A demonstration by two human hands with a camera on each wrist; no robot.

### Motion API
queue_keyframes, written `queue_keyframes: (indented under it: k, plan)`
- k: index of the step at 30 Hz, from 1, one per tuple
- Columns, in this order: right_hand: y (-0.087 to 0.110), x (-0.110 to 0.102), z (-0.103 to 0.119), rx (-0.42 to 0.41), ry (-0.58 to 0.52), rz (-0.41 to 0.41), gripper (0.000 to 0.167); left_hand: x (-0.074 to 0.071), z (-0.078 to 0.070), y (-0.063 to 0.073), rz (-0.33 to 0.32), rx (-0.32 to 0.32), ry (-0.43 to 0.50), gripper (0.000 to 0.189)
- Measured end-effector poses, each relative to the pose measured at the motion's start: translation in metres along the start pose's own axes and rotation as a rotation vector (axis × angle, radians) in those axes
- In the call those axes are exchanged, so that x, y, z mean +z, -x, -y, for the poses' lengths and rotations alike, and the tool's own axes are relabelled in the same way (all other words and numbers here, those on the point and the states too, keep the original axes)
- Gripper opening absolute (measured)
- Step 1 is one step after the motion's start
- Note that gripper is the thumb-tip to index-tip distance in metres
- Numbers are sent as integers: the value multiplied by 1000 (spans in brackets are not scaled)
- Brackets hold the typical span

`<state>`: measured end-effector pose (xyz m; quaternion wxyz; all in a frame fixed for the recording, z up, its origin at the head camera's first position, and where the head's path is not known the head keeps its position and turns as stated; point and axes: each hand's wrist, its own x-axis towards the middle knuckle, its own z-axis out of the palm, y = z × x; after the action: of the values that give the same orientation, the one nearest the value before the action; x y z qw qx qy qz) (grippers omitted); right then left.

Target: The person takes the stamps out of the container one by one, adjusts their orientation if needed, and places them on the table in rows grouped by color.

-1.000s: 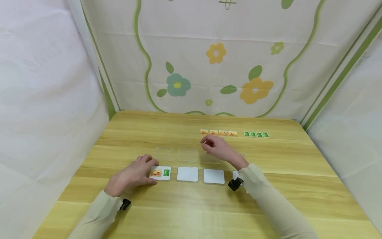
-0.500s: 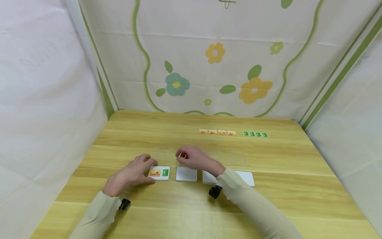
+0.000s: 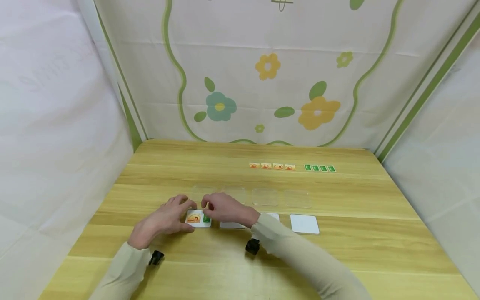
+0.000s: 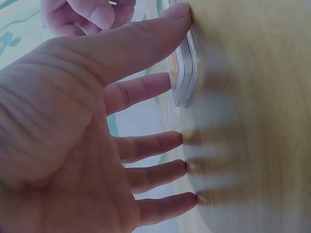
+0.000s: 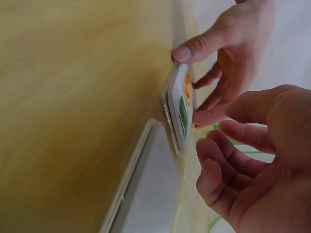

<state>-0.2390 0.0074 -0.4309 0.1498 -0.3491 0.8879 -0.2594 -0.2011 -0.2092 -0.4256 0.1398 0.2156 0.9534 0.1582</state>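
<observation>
A thick white rounded card [image 3: 198,224] with layered edges lies on the table, bearing an orange picture sticker [image 3: 193,217] and a green one [image 5: 183,114]. My left hand [image 3: 165,221] holds it by its near and far edges, between thumb and forefinger; the other fingertips touch the table in the left wrist view. My right hand [image 3: 226,208] hovers at the card's right end, with its fingers loosely bent and nothing visible between them. In the head view that hand covers part of the green sticker. Whether it touches the card, I cannot tell.
Blank white cards, one of them [image 3: 304,224] at the right end, continue the row. Behind lie several clear plastic plates [image 3: 265,197]. Farther back are a row of orange stickers [image 3: 277,166] and a row of green stickers [image 3: 319,168]. Fabric walls enclose the wooden table [image 3: 210,266].
My right hand has moved left and toward me, from above the clear plates to the stickered card. My left hand keeps its hold there. The view has shifted slightly.
</observation>
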Motion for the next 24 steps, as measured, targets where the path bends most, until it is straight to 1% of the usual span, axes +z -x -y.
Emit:
queue_keyframes:
  k: [7,10,13,18,24]
  plan:
    - [-7,10,6,31,-2,28,17,0,3,1,-2,5,21,53]
    - [-9,14,7,29,-13,35,16,1,5,1,3,4,36,53]
    - [-9,17,9,28,2,37,16,0,6,0,9,10,53,52]
    - [-8,20,12,57,73,32,19,-1,6,0,14,20,59,50]
    - [-9,24,16,102,147,29,28,-1,6,0,10,13,44,50]
